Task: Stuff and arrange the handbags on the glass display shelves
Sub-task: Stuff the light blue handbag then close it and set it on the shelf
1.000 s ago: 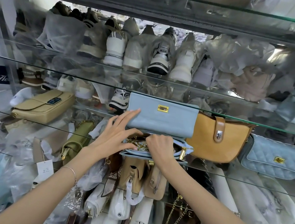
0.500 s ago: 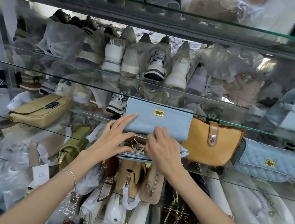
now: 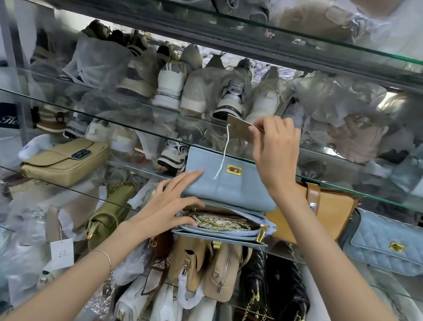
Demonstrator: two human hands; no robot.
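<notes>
Handbag (image 3: 228, 186) in pale blue sits at the front edge of the middle glass shelf (image 3: 68, 186), flap raised and zip mouth open, with a gold chain (image 3: 220, 223) coiled inside. Left hand (image 3: 170, 204) lies on it with fingers spread flat, touching flap and mouth. Right hand (image 3: 272, 152) is raised above the flap, pinching a tan tag (image 3: 238, 130) whose white string (image 3: 224, 154) dangles. A mustard bag (image 3: 331, 215) stands just beside the handbag, toward the shelf's right end.

Tan leather bag (image 3: 331, 217) crowded light-blue flap handbag (image 3: 228, 186) at right; gap lay left toward beige flap bag (image 3: 66, 161); glass shelf (image 3: 103, 118) ran overhead.
</notes>
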